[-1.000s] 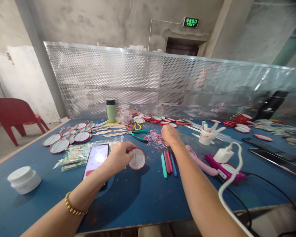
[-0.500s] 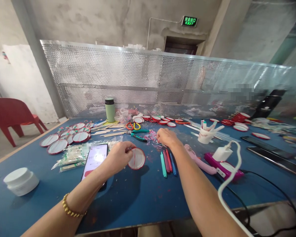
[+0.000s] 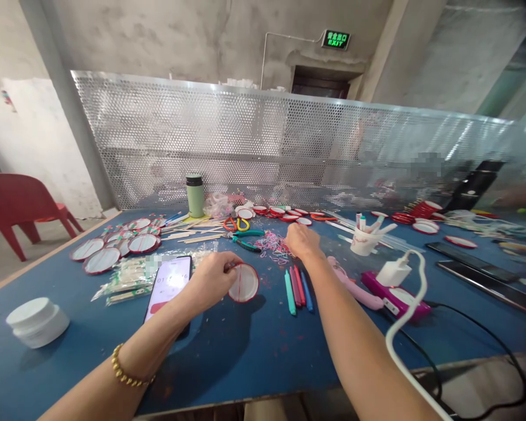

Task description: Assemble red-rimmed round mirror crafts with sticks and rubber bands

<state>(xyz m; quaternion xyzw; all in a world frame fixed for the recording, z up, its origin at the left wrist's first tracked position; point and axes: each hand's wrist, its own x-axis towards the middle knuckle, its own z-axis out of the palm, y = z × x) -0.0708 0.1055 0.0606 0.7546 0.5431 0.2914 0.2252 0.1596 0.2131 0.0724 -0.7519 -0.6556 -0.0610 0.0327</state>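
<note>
Left hand: the left hand [image 3: 213,279] was closed in a pinch on the left edge of a small red-rimmed white disc [image 3: 244,282], holding it just above the blue table [image 3: 245,351].
Disc position: it stuck out to the right of the fingertips, tilted slightly, with a thin red line running down its face.
Right hand: the right hand [image 3: 302,240] reached farther out, knuckles up and fingers curled down onto a pile of tiny coloured rubber bands [image 3: 274,241]; whether anything was gripped could not be told.
Between the hands: the disc and the band pile lay near each other, the pile farther from the person and to the right.
Beside the left wrist: a phone [image 3: 170,284] lay flat with its screen lit, touching the hand's outer side.
Near the right forearm: a row of coloured pens [image 3: 297,286] lay side by side just left of the arm.
Farther back: scissors [image 3: 244,233], a green bottle [image 3: 195,196] and more red-rimmed discs [image 3: 114,245] sat on the table.
Left corner: a white jar [image 3: 37,321] stood well apart from both hands.
</note>
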